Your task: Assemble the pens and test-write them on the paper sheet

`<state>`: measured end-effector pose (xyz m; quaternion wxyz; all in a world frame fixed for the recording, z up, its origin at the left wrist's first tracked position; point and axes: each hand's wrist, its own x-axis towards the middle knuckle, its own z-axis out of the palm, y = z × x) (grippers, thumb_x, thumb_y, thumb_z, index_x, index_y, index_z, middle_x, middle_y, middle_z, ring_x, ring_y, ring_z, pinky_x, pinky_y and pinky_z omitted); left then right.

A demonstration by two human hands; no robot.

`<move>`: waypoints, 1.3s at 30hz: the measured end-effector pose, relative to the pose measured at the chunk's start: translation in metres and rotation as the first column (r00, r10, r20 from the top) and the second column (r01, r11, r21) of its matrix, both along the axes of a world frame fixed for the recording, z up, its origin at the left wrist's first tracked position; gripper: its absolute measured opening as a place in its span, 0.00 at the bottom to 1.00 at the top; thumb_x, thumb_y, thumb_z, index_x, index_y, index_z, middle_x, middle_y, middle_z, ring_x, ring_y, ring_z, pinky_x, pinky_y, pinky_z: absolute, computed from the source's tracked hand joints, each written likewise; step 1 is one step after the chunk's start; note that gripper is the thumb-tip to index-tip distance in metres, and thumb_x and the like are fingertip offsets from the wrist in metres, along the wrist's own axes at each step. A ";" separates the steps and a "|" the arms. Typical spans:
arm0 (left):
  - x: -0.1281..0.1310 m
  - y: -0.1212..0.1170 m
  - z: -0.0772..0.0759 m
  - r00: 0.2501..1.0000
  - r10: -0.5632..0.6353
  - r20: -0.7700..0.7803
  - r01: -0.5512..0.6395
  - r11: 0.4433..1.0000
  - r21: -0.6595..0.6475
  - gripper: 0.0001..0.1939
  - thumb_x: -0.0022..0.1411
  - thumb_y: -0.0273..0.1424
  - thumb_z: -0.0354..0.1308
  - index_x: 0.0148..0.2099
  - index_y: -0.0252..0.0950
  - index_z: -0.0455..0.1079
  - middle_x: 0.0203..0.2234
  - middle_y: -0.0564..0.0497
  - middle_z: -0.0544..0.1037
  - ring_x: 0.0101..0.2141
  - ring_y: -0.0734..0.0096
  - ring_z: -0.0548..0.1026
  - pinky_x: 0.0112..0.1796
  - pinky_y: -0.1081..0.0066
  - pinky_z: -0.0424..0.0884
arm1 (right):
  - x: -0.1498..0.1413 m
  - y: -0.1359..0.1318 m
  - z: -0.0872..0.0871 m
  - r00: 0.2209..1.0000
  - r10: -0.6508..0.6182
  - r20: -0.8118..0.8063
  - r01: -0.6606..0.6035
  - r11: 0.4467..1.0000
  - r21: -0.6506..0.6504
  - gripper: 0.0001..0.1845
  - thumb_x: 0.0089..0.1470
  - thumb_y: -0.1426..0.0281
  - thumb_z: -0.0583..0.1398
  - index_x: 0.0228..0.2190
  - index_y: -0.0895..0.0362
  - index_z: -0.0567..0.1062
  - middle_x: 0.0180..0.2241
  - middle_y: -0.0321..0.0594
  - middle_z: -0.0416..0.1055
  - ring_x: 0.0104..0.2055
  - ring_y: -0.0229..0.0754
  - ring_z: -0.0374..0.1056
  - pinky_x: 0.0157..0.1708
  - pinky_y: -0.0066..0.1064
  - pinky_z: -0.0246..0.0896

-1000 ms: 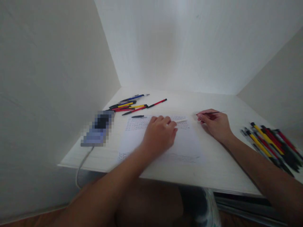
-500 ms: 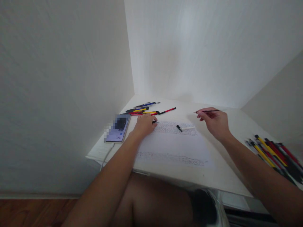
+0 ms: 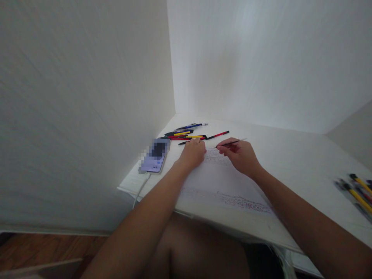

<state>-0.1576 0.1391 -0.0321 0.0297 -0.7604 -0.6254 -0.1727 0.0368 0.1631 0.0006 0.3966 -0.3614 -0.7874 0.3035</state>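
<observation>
Shifted leftward, the right hand [image 3: 241,155] holds one thin rod [image 3: 233,142] over one sheet [image 3: 222,176].

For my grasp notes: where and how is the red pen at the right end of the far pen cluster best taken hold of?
Probably mid-barrel on the red pen, from above, fingers pinching across its length. It lies flat and slender, its red middle exposed, while its left end sits close to the clustered pens.
</observation>
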 end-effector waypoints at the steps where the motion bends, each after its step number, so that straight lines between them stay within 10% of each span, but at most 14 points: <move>1: 0.000 0.000 -0.001 1.000 -0.003 0.009 0.002 1.000 0.012 0.09 0.68 0.26 0.51 0.43 0.27 0.71 0.43 0.34 0.73 0.46 0.49 0.70 0.46 0.53 0.67 | 0.001 0.001 -0.004 1.000 0.008 -0.003 -0.008 1.000 -0.030 0.08 0.54 0.65 0.64 0.32 0.56 0.80 0.31 0.41 0.78 0.29 0.40 0.73 0.30 0.36 0.71; 14: 0.008 0.000 -0.001 0.817 -0.235 0.526 0.177 0.971 0.160 0.05 0.68 0.25 0.53 0.36 0.35 0.65 0.34 0.47 0.74 0.35 0.67 0.69 0.39 0.66 0.66 | 0.000 0.003 -0.010 0.915 -0.098 -0.392 -0.090 0.897 -0.433 0.13 0.48 0.62 0.68 0.31 0.58 0.77 0.35 0.45 0.78 0.34 0.41 0.76 0.38 0.37 0.76; 39: 0.007 0.006 -0.010 0.767 -0.373 0.522 0.283 0.927 0.247 0.04 0.68 0.26 0.57 0.37 0.35 0.69 0.31 0.51 0.72 0.31 0.70 0.67 0.34 0.69 0.63 | 0.006 0.010 -0.021 0.963 0.049 -0.266 -0.170 0.873 -0.457 0.11 0.46 0.62 0.71 0.32 0.53 0.84 0.33 0.42 0.80 0.29 0.38 0.73 0.36 0.37 0.75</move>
